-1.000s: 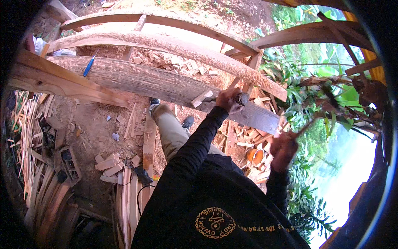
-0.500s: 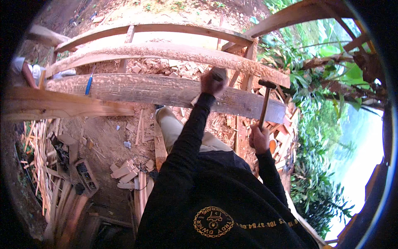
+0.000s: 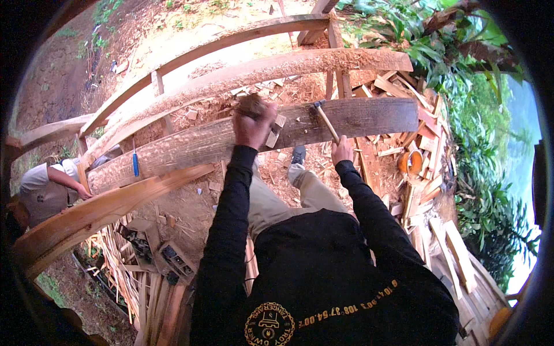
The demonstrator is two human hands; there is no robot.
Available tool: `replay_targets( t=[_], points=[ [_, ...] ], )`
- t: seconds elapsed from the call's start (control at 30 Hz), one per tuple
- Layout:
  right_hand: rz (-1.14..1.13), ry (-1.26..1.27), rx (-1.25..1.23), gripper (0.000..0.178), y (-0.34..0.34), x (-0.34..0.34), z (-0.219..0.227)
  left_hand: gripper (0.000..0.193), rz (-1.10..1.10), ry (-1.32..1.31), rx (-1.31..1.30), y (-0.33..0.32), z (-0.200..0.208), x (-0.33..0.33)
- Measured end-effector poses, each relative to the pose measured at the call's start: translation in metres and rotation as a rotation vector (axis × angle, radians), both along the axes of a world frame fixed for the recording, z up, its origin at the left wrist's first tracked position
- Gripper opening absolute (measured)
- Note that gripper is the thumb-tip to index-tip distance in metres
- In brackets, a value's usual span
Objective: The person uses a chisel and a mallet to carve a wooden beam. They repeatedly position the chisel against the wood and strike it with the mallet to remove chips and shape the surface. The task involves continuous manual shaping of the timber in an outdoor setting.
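My left hand point(image 3: 253, 128) is closed around a brown, blocky thing point(image 3: 252, 106), blurred, so its exact kind does not show. It is over the middle of a long, dark-faced plank point(image 3: 369, 117) that lies across in front of me. Just right of that hand, a small pale piece of wood point(image 3: 276, 130) sits at the plank. My right hand point(image 3: 342, 150) grips the wooden handle of a hammer point(image 3: 328, 123). The hammer's head is over the plank, right of the pale piece; whether it touches the wood I cannot tell.
A blue-handled tool point(image 3: 135, 164) rests toward the plank's left end. Another person point(image 3: 49, 193) bends at the far left, a hand by a lighter board point(image 3: 124, 202). Beyond runs a shaving-covered beam point(image 3: 254, 72). Offcuts and an orange round object point(image 3: 410, 162) lie at right.
The view has shifted, bringing more of the other person into sight. My right hand has brought the hammer from upright near the plank's right end leftward, its head now over the plank.
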State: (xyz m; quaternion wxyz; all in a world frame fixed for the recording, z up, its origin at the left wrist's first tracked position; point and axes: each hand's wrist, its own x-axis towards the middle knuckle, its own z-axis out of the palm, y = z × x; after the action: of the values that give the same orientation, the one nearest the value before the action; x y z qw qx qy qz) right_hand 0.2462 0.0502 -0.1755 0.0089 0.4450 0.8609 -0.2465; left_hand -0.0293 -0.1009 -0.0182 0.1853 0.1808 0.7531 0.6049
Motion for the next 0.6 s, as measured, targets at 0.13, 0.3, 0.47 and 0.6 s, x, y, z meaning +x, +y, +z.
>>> replay_targets(
  t=[0.13, 0.3, 0.47, 0.6],
  points=[
    [-0.052, 0.085, 0.045, 0.028, 0.009, -0.010, -0.004, 0.020, -0.098, 0.168, -0.112, 0.019, -0.004, 0.034],
    [0.172, -0.394, -0.003, 0.064, 0.023, -0.050, 0.063, 0.034, -0.009, 0.232, -0.129, 0.023, 0.000, 0.059],
    [0.443, 0.632, -0.684, 0.095, -0.011, -0.131, 0.252, 0.041, 0.022, 0.246, -0.012, 0.024, -0.012, 0.073],
    [0.555, 0.652, -0.314, 0.031, -0.023, -0.175, 0.226, 0.049, -0.041, 0.412, 0.157, 0.008, -0.018, 0.063]
  ],
)
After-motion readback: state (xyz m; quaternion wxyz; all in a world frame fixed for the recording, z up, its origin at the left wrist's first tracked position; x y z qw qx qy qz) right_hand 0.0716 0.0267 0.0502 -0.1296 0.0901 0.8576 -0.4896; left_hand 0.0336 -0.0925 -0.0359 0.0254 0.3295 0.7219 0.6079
